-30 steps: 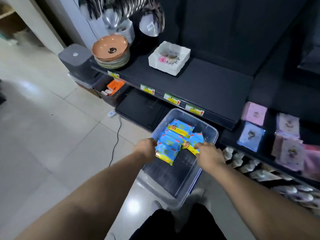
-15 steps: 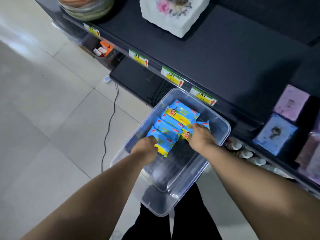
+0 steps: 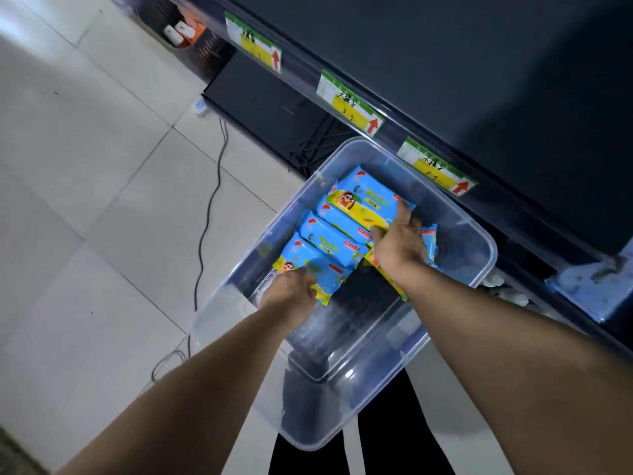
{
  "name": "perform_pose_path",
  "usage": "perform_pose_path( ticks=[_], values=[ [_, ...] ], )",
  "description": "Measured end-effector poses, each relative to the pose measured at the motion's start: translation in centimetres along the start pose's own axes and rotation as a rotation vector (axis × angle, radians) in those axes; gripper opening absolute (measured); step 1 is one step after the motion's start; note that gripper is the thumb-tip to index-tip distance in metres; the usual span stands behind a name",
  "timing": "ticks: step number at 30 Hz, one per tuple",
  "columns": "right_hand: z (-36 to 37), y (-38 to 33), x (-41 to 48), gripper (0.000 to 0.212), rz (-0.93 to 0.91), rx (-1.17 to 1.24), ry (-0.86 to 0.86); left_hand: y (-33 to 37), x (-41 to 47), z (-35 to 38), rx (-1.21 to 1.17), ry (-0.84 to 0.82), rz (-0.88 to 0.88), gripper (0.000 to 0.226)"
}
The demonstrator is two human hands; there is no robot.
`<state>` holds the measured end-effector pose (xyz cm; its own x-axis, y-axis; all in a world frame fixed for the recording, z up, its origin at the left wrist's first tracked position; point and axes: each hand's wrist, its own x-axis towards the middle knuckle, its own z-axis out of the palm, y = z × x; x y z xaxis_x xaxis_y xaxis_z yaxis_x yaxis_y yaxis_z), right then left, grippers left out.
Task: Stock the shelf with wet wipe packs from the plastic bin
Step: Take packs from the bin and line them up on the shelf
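A clear plastic bin [image 3: 479, 245] stands on the floor below the dark shelf [image 3: 462, 63]. Several blue and yellow wet wipe packs [image 3: 332, 234] lie overlapped in its far half. My left hand [image 3: 291, 296] grips the near end of the nearest pack [image 3: 308, 262]. My right hand [image 3: 399, 246] rests on the far pack [image 3: 366, 200], fingers curled over its right edge, with another pack partly hidden beneath the wrist. The near half of the bin holds nothing.
Yellow and green price tags [image 3: 349, 104] with red arrows line the shelf's front edge. A grey cable [image 3: 209, 214] runs across the tiled floor left of the bin. A basket with orange items [image 3: 185, 29] sits at the upper left. My dark trouser legs [image 3: 394, 440] are below.
The view has tipped down and closer to the bin. My right hand has reached farther onto the far pack; my left hand stays on the nearest pack.
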<state>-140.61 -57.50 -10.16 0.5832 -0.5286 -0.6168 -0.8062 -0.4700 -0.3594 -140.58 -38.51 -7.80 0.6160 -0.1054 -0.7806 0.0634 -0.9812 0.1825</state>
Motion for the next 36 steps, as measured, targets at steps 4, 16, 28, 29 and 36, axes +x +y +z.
perform_pose_path(
  ticks=[4,16,28,29,36],
  values=[
    [0.7,0.2,-0.3,0.057,0.047,0.298,0.121,-0.4,0.0,0.0,-0.022,0.021,-0.006,0.026],
    [-0.4,-2.1,-0.8,0.071,0.287,0.783,0.211,-0.5,0.8,-1.8,0.24,0.089,0.084,0.039],
    [0.7,1.7,-2.2,0.06,-0.038,0.169,0.062,0.6,3.4,0.4,0.834,0.212,0.397,0.065],
    [0.9,1.8,-2.2,0.06,-0.048,0.169,0.059,0.5,3.6,0.5,0.864,0.221,0.409,0.057],
    [0.4,2.1,-2.7,0.053,-0.053,0.221,0.059,0.5,3.5,-1.2,0.995,0.235,0.451,0.035]
  ],
)
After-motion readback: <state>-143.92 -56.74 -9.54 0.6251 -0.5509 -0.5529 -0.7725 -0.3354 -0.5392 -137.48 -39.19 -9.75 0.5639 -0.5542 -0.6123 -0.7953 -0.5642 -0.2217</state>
